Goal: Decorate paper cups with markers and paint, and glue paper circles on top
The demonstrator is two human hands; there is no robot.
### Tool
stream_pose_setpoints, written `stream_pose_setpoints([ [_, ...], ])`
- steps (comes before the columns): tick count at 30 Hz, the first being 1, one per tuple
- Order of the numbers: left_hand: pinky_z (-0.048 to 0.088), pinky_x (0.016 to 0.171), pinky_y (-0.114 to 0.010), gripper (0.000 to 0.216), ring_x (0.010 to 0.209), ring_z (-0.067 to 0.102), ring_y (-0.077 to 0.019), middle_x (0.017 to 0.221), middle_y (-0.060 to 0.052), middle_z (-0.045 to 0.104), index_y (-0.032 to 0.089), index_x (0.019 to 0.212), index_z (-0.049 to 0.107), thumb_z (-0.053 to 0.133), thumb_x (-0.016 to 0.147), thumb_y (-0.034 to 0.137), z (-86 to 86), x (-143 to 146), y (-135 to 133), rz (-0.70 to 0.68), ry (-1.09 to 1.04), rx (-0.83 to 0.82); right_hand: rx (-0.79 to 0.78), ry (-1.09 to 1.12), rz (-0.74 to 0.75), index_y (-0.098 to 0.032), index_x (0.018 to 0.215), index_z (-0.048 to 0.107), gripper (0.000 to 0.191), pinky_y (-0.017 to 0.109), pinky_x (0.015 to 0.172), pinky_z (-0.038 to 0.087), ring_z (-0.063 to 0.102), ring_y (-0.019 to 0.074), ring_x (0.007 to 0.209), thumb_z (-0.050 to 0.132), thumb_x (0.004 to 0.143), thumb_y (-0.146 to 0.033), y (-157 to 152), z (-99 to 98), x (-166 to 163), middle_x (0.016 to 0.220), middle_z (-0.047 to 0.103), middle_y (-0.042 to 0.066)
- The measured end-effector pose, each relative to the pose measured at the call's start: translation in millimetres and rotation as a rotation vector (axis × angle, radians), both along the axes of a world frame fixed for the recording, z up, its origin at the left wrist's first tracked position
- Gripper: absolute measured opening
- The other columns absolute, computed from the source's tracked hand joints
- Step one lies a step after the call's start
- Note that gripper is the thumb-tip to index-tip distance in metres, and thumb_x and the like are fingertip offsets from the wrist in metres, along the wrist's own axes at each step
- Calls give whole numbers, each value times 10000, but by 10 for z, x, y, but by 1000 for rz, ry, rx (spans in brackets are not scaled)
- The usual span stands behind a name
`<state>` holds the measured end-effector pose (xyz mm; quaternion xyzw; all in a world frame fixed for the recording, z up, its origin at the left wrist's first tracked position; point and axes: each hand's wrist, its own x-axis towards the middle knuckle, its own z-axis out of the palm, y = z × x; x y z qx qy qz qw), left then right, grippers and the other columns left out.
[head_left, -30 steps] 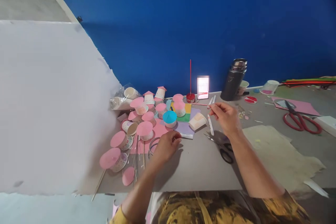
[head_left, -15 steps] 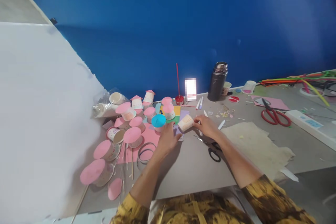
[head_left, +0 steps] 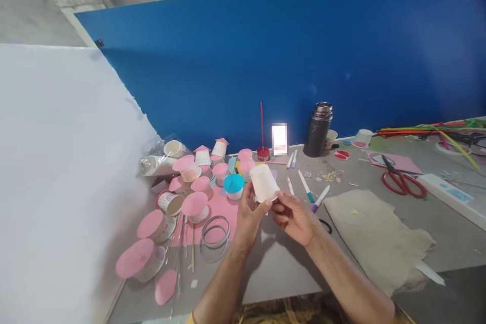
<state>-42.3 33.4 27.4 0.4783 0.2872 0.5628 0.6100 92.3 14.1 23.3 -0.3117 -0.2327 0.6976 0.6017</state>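
A plain off-white paper cup [head_left: 264, 182] is held up between my hands over the middle of the table. My left hand [head_left: 251, 215] grips its lower left side, thumb across the front near the rim. The fingers of my right hand [head_left: 294, 215] pinch the lower right edge. Just left of the cup stands a small cup with a blue cone top [head_left: 233, 185]. Several paper cups with pink disc tops [head_left: 195, 205] crowd the table further left. Behind my right hand lie felt-tip pens [head_left: 306, 186]. The black scissors' handle [head_left: 325, 226] is partly hidden by my right hand.
A dark metal flask [head_left: 318, 130] stands by the blue panel [head_left: 228, 71]. To the right lie a beige cloth [head_left: 375, 228], red-handled scissors [head_left: 403, 182] and a white power strip [head_left: 448, 195]. Tape rings [head_left: 215, 232] and thin sticks are at the left.
The paper cup has been lifted and turned more upright. My left hand has closed on it, having been open beside it. My right hand has moved beneath its edge.
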Motion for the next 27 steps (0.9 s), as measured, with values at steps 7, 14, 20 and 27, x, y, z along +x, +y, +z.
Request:
stream_pose_setpoints([
  [7,516,1044,-471,697,1194,663,-319,1108,-101,727,215,1288,621,900,691,444,7,-34,-64,-197,-188,-179,-86,247,98,-194,844,665,262,131,412,324,403,58,542,889,753,-294,-25,-89,-17,723,577,-28],
  [14,517,1044,-472,713,1198,656,-322,1185,-114,718,212,1269,628,917,652,420,-76,20,-72,-25,-69,-112,-138,162,98,-170,781,662,184,160,389,289,406,73,496,821,770,-262,42,-159,-74,635,555,-20],
  [20,478,1092,-423,756,1352,556,-301,1445,-125,588,277,1422,506,829,739,239,-194,14,-73,283,213,97,-126,-14,-82,-170,883,741,323,147,428,324,494,74,609,940,649,-269,-43,-165,55,862,706,30],
  [27,493,1092,-456,603,1401,498,-312,1478,-131,518,287,1401,518,747,844,261,-368,4,-26,422,407,350,-6,-230,-190,-217,1022,777,421,204,499,390,545,129,735,901,713,-474,-158,-32,277,1057,712,67],
])
